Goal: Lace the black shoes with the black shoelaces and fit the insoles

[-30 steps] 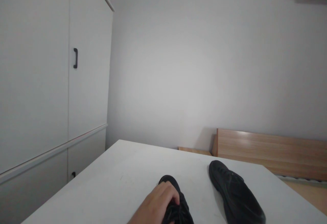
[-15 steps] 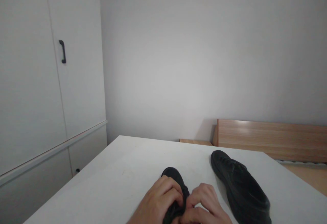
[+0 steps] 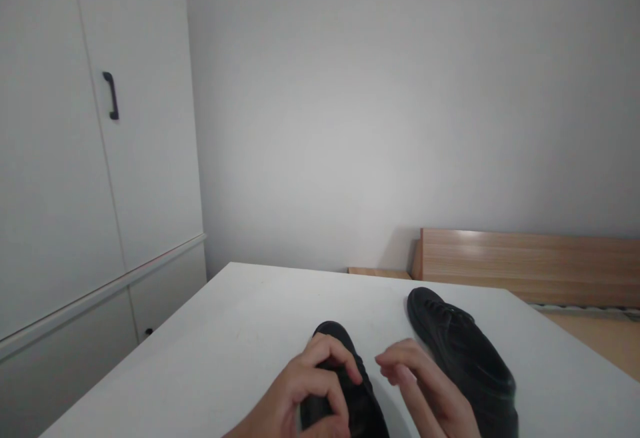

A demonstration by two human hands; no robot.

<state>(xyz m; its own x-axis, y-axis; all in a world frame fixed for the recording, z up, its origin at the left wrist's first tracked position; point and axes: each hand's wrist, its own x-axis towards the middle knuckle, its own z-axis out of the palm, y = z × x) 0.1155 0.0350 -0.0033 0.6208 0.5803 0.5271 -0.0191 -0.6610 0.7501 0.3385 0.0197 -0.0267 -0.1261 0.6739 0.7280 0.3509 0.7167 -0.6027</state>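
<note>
A black lace-up shoe (image 3: 363, 405) rests on the white table (image 3: 260, 331) in front of me, toe pointing away. My left hand (image 3: 315, 388) lies over its upper from the left, fingers bent and spread apart, with no lace visible between them. Just right of that shoe hovers my right hand (image 3: 425, 385), fingers half curled and off the shoe; I see nothing in them. The second black shoe (image 3: 465, 351) stands farther right, laces across its upper, its heel end partly behind my right hand. The near part of the first shoe is cut off by the frame.
A white cabinet (image 3: 145, 158) with a dark handle (image 3: 111, 95) stands along the left. Behind the table's right side is a wooden headboard (image 3: 525, 258), with a low wooden surface (image 3: 380, 273) beside it. A plain grey wall (image 3: 350, 105) fills the back.
My right hand has come away from the near shoe, moving right. The left hand's fingers have loosened and spread over the shoe. The view has shifted slightly.
</note>
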